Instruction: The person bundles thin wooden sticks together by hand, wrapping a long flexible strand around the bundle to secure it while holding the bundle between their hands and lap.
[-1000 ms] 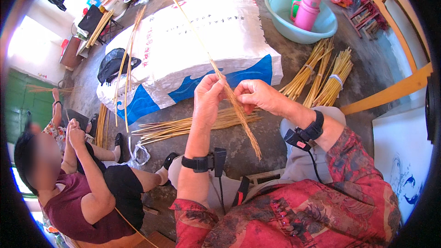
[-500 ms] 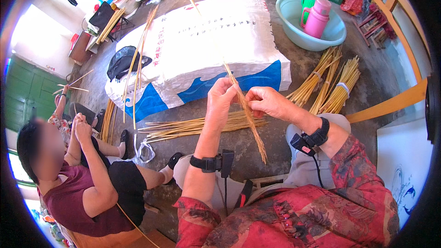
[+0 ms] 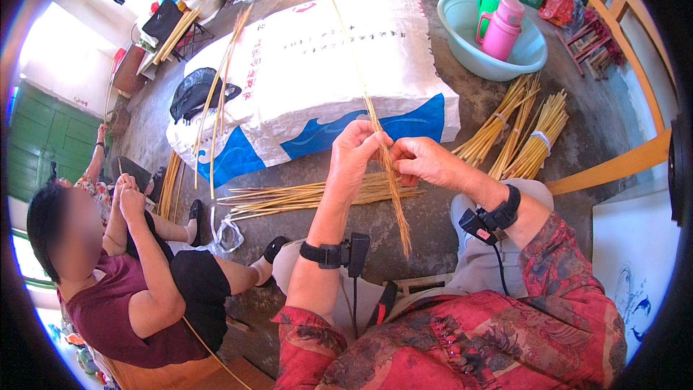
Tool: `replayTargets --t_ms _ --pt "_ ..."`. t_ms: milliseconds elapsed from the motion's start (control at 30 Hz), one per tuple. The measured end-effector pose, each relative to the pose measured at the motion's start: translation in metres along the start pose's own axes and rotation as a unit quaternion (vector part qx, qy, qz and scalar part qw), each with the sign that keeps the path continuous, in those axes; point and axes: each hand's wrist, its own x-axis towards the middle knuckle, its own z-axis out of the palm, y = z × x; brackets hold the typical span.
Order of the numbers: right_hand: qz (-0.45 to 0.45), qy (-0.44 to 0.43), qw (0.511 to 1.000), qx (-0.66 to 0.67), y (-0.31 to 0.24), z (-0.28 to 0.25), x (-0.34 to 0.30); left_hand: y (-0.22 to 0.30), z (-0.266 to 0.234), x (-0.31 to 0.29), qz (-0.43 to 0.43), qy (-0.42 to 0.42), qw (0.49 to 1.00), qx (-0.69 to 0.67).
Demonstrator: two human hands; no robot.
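Observation:
Over my lap, my left hand (image 3: 354,152) pinches a long straw-coloured stalk (image 3: 398,217) just above its feathery tuft. The thin stem rises away from me across the white sack, and the tuft hangs toward my knees. Close on the right side of it, my right hand (image 3: 432,163) has thumb and fingers pressed together at the tuft's upper part. Behind both hands, a row of similar stalks (image 3: 281,198) lies on the floor. The fingers partly hide where the tuft meets the stem.
A large white and blue woven sack (image 3: 317,79) with a black bag (image 3: 198,94) lies ahead. Tied stalk bundles (image 3: 540,137) lie right, below a light blue basin (image 3: 462,61) holding a pink flask (image 3: 503,32). A person (image 3: 137,296) sits close on my left, another beyond.
The stalk has swung more upright, its far end now leaning less to the left and its tuft tip slightly left. My hands stay nearly in place. The farther person's stalks have shifted.

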Motion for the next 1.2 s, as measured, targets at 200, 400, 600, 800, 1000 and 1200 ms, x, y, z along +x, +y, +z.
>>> replayTargets --t_ms 200,400,600,800,1000,1200 --pt "0.006 0.007 1.000 0.002 0.000 -0.003 0.000 -0.001 0.000 0.001 -0.003 0.016 1.000 -0.003" --pt "0.004 -0.002 1.000 0.007 0.003 -0.005 0.000 -0.005 -0.001 0.003 0.006 0.013 1.000 -0.007" --pt "0.024 -0.013 0.998 0.065 0.003 -0.005 0.000 -0.004 0.002 0.002 0.012 0.023 0.999 0.029" --pt "0.034 -0.009 0.994 0.100 -0.001 -0.004 -0.002 -0.004 0.003 0.001 0.011 0.021 0.999 0.030" --pt "0.033 -0.001 0.996 0.081 0.003 -0.003 0.000 -0.007 0.004 0.001 0.019 0.029 0.998 0.057" --pt "0.035 0.019 0.997 0.071 0.005 -0.002 0.001 -0.008 0.009 0.001 0.053 0.042 0.995 0.075"
